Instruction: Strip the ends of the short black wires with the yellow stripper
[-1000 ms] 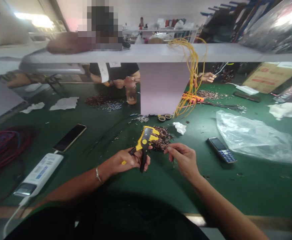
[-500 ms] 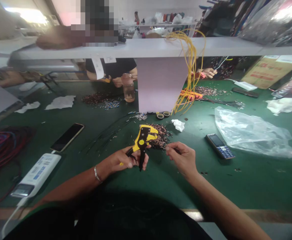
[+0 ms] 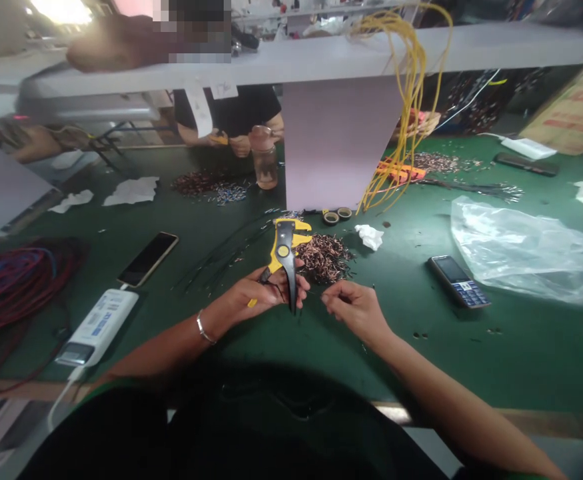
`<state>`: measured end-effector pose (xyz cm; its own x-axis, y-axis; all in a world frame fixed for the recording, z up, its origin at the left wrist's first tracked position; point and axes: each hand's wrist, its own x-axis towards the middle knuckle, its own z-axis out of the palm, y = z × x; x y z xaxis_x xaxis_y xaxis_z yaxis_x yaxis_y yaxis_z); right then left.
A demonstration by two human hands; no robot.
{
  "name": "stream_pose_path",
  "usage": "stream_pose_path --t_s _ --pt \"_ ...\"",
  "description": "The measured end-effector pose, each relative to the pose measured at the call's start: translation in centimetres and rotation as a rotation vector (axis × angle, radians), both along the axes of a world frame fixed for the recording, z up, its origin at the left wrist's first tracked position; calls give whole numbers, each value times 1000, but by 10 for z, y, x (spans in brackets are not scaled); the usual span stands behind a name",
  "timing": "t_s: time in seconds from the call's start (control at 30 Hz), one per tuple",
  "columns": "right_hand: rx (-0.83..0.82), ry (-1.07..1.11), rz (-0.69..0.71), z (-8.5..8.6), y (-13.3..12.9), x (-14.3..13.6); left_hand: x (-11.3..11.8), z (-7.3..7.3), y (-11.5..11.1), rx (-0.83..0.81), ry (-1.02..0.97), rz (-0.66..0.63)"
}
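My left hand [image 3: 258, 292] is closed round the handles of a yellow and black wire stripper [image 3: 284, 251], held upright with its jaws pointing right. My right hand [image 3: 355, 308] is just to its right, thumb and forefinger pinched together. Whatever is between those fingertips is too small and thin to make out. Behind both hands lies a pile of short wire pieces [image 3: 328, 259], copper-coloured and dark, partly hidden by the stripper. Long black wires [image 3: 221, 250] spread over the green table to the left of the stripper.
A smartphone [image 3: 148, 259], a white power bank [image 3: 96, 328] and coiled red cables [image 3: 18, 300] lie left. Right are crumpled tissue [image 3: 370, 237], a keypad phone [image 3: 460, 283] and a plastic bag [image 3: 516, 257]. Yellow wires [image 3: 411, 87] hang from the shelf. A co-worker's hands [image 3: 240, 145] show beyond.
The view has tilted down and swung slightly left. My left hand has raised and turned the stripper a little. My pinched right hand has come closer to the left.
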<state>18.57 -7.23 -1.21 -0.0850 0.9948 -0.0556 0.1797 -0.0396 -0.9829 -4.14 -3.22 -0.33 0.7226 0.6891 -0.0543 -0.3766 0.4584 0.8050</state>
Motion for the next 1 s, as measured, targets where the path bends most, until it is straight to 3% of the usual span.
stream_pose_path --t_s 0.2,0.47,0.63,1.0 --pt "3 -23 7 0 1 0 -3 -7 0 19 -46 -18" --pt "-17 38 -50 3 6 7 -8 -1 7 100 34 34" --pt "-44 70 -89 6 6 6 -9 -7 10 146 74 -31" --pt "16 114 -163 9 5 6 -9 -16 6 63 44 -180"
